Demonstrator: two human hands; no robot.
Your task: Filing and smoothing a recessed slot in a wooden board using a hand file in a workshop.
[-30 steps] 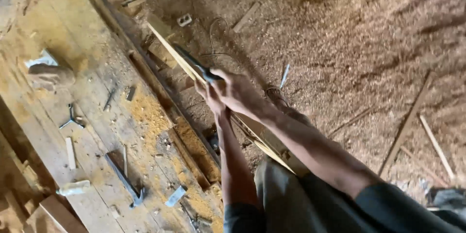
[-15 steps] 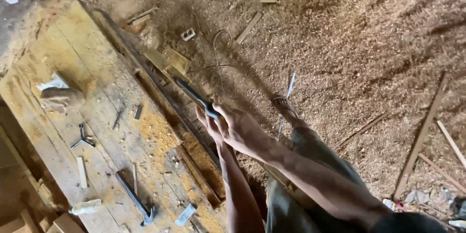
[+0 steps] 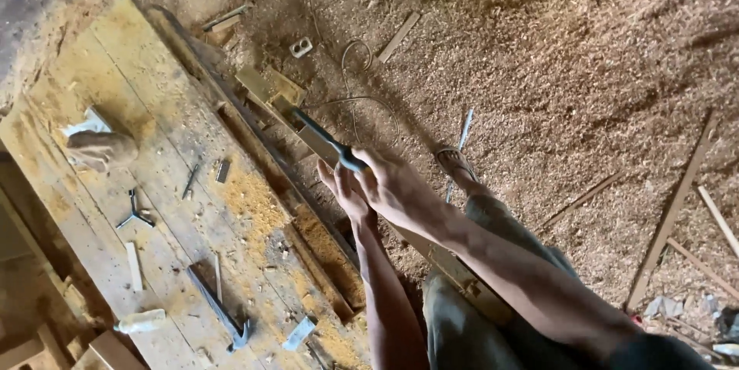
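Gripping a dark-handled tool point(image 3: 327, 139) with the right hand point(image 3: 400, 185) over a long wooden strip point(image 3: 323, 143) beside the workbench point(image 3: 100, 85).

The right hand is closed around the tool's handle, and its blade lies along the strip, which runs slantwise past the bench edge toward the person's legs. The left hand point(image 3: 344, 193) lies flat against the strip just below the tool, fingers stretched out, not closed on anything. On the dusty bench lie a hammer point(image 3: 223, 314), a small three-armed metal piece point(image 3: 135, 214), a pale bottle point(image 3: 142, 321) near the lower corner and a brown lump with white paper point(image 3: 96, 143). Sawdust covers the floor point(image 3: 554, 77), where a small white block point(image 3: 301, 47), a looped cord point(image 3: 358, 77) and loose wood slats point(image 3: 670, 208) lie scattered.
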